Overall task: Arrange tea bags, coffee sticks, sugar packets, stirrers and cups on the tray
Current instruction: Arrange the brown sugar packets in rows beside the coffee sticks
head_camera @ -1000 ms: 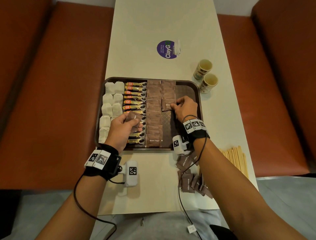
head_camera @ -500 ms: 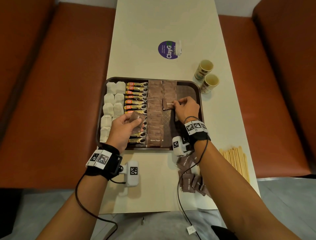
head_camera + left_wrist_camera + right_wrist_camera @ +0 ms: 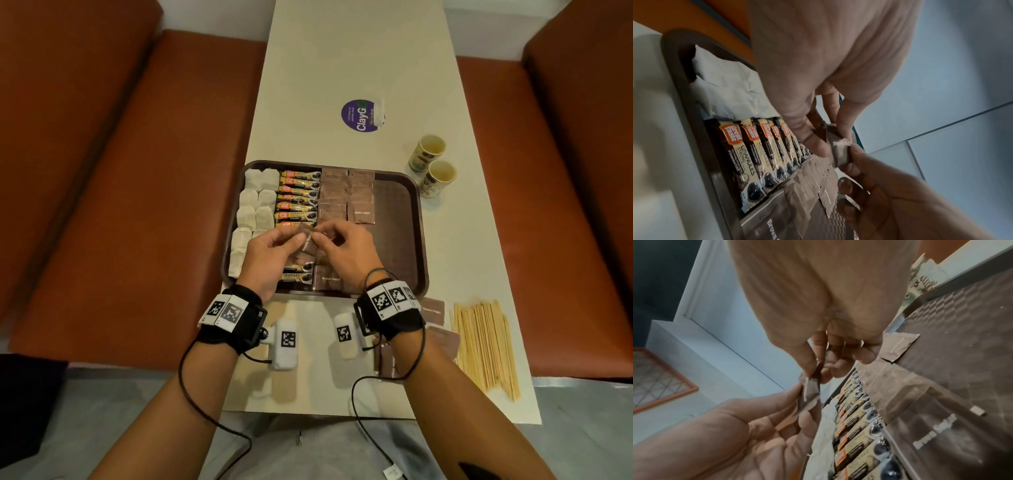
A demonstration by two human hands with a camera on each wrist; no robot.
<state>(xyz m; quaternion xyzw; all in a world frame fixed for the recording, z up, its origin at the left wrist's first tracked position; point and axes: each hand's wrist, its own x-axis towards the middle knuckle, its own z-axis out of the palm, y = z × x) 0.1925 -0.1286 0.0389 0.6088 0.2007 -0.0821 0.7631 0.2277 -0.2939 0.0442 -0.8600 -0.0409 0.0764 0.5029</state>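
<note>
A dark brown tray holds white tea bags at its left, a column of coffee sticks beside them, and brown sugar packets in two columns. Above the tray's near middle, both hands meet on one brown sugar packet. My left hand grips it from the left. My right hand pinches its top edge between thumb and forefinger. The wrist views show the same packet held between the two hands. Two paper cups stand on the table right of the tray. Wooden stirrers lie at the near right.
Loose sugar packets lie on the table near my right wrist, partly hidden by the arm. A purple round sticker sits far on the cream table. Red-brown benches flank the table. The tray's right third is bare.
My right hand left the packet it had set in the right sugar column and came back left to the packet in my left hand. Both hands now hold it.
</note>
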